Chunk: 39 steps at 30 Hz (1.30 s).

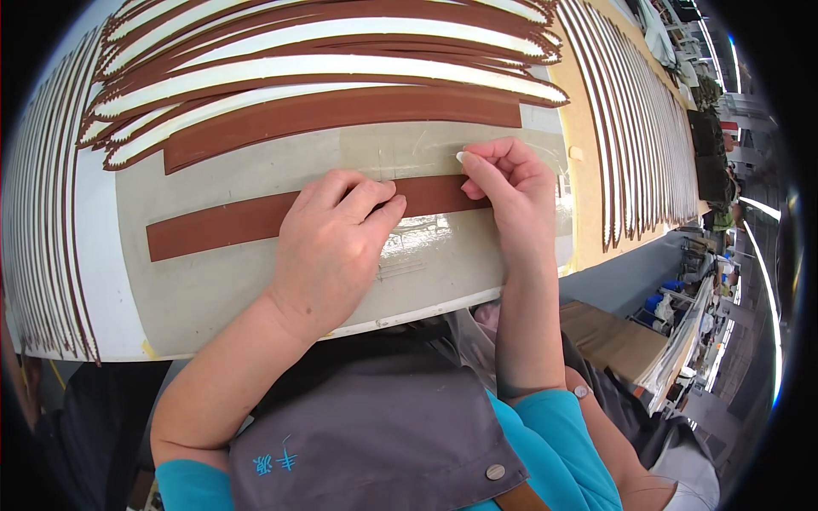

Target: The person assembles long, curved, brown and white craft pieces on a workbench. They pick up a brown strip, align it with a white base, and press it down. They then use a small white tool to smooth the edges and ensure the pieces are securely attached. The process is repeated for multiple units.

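Observation:
A flat reddish-brown strip [213, 223], perhaps leather, lies lengthwise across the grey work mat [221, 298]. My left hand [332, 234] presses down on its middle, fingers bent and bunched, the tips touching the strip. Over the strip's right end, my right hand [511, 183] is closed in a pinch, thumb against the curled fingers. Something small and white shows at the thumb tip; whether it is a nail or a held piece I cannot make out. Just beyond, a broader stack of brown strips [341, 115] lies along the mat's far side.
Many white strips with brown edges [324, 68] are heaped at the far side. Rows of similar strips stand at left [51, 187] and on a tan board at right [635, 128]. The table's near edge [409, 312] runs before my apron. Another person's arm [605, 426] shows at lower right.

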### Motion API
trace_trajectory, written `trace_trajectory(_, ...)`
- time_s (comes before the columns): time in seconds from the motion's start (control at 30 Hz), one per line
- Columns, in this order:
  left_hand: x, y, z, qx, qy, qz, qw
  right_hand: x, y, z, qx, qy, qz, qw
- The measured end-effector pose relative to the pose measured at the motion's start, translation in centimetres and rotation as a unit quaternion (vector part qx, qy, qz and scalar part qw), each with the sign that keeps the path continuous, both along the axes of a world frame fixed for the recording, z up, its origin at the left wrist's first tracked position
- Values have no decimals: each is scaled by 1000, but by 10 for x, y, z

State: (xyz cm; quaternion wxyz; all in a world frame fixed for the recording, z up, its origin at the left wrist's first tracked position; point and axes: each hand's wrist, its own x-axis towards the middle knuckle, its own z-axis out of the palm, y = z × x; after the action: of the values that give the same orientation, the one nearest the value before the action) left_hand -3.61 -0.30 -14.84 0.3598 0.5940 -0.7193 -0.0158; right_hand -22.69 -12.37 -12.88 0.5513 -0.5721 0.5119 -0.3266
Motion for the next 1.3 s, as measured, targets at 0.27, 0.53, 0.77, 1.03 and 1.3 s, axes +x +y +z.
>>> trace_trajectory(0.27, -3, -2, 1, -3, -2, -2, 1000, -37, -23, 1, 5, -207, -26, 978)
trace_trajectory(0.53, -3, -1, 6, 23, 6, 4, 1000, -71, -27, 20, -56, -200, -24, 978)
trace_trajectory(0.77, -3, -1, 6, 34, 12, 0, 999, -41, -11, 10, 27, -260, 34, 965)
trace_trajectory(1.03, -2, -2, 7, 39, 16, -2, 999, -34, -12, -5, 107, -357, 49, 927)
trace_trajectory(1.3, -2, -1, 7, 39, 6, -4, 999, -32, -6, -11, 120, -361, 29, 924)
